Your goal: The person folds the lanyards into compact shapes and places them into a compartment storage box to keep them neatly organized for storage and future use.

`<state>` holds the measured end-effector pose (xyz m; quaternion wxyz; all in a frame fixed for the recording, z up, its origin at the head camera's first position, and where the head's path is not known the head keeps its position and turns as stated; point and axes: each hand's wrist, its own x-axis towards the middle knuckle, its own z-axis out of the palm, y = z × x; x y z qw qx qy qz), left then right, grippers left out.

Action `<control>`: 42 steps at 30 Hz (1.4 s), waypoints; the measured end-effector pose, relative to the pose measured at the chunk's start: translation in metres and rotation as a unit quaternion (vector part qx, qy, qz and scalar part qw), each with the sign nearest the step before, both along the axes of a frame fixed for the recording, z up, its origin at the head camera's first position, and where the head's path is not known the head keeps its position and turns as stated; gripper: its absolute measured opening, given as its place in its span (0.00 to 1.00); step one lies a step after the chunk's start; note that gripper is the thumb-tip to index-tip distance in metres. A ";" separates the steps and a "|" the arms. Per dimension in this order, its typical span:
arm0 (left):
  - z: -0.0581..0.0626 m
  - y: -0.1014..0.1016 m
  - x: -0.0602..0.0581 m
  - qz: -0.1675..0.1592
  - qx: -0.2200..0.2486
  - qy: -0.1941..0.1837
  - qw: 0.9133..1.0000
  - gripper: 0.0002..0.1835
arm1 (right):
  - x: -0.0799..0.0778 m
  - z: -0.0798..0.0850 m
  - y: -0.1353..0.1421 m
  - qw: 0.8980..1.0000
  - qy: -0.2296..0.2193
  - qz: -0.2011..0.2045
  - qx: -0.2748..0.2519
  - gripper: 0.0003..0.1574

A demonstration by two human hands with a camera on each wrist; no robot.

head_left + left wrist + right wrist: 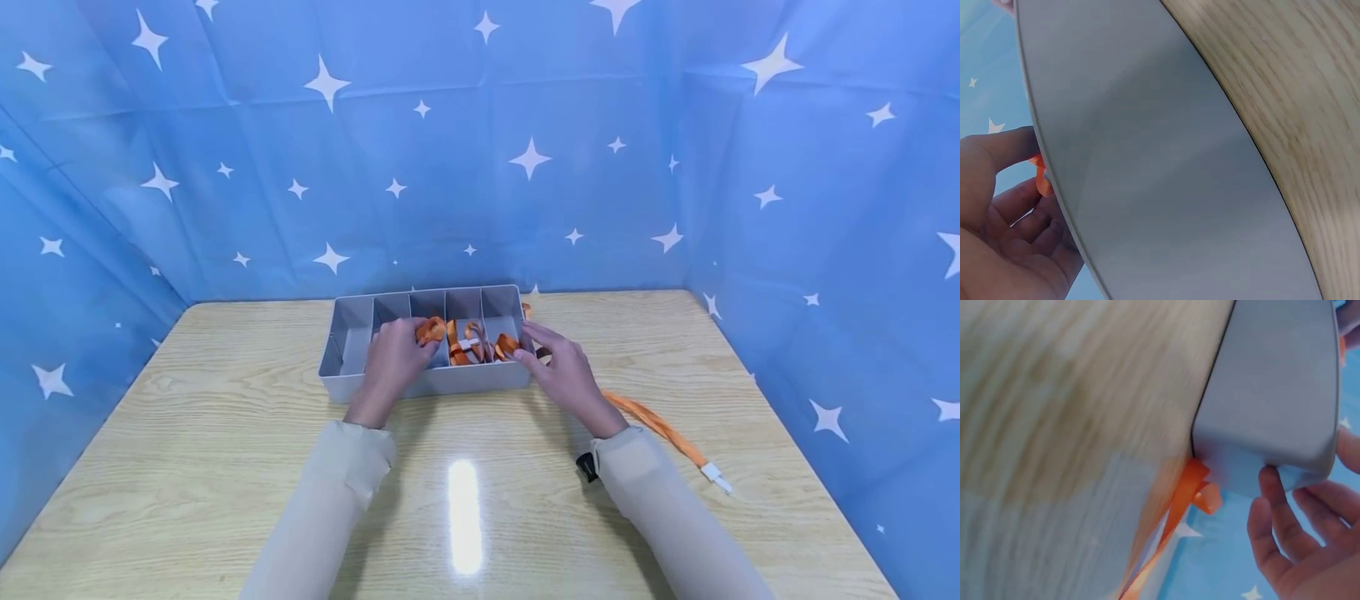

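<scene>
A grey box [468, 382] with several compartments in a row stands toward the back of the table. My left hand [395, 357] reaches over its front wall and pinches a rolled orange lanyard [431, 331] above the middle compartment; in the left wrist view the box wall hides part of it. Another orange lanyard [459, 343] with a white fitting lies in the compartment to its right, and a coiled orange piece [506, 346] sits in the rightmost one. My right hand [564, 372] holds the box's right end, thumb at the rim and fingertips against the outer end wall [1235, 464].
To the right of the box, a loose orange lanyard [656, 423] with a white clip [715, 475] trails across the wooden table [187, 467], running past my right hand. A blue curtain [465, 150] with white stars hangs behind the table and along its sides.
</scene>
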<state>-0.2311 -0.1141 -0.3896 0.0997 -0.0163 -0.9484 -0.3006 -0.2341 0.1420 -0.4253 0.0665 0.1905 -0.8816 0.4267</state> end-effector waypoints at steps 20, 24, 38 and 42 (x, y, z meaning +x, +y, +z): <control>-0.001 0.002 0.000 0.000 -0.055 -0.010 0.998 0.16 | 0.001 0.001 -0.007 1.000 0.004 -0.002 -0.005 0.29; -0.002 0.002 0.001 0.001 -0.050 -0.013 0.999 0.18 | 0.002 0.001 -0.005 1.000 0.003 -0.005 -0.006 0.29; -0.001 0.007 0.005 0.000 -0.027 -0.007 1.000 0.19 | 0.005 0.004 -0.003 1.000 0.004 -0.006 0.009 0.28; -0.002 0.009 0.009 -0.008 -0.019 0.006 1.000 0.19 | 0.004 0.008 0.001 1.000 -0.023 0.005 0.006 0.31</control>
